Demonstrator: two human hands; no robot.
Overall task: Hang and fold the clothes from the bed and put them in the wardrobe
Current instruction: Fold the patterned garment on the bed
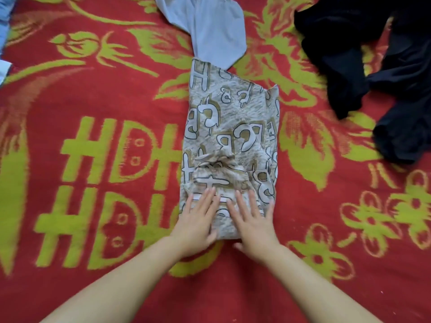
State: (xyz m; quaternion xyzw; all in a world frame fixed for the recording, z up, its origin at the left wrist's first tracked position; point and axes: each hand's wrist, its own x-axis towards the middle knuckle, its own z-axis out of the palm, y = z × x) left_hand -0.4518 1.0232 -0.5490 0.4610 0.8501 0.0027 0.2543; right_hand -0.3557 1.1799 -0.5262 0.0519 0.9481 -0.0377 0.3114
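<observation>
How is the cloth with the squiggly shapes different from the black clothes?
The patterned cloth is beige with white shapes; the black clothes are plain and dark. The patterned cloth lies folded in a neat strip, while the black clothes sit crumpled in a heap. Both hands, left hand and right hand, press the patterned cloth; nothing touches the black clothes. Both lie on the red blanket.

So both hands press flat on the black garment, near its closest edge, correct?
Not the black garment. The head view shows the left hand and right hand pressing flat on the beige printed cloth, near its closest edge.
</observation>
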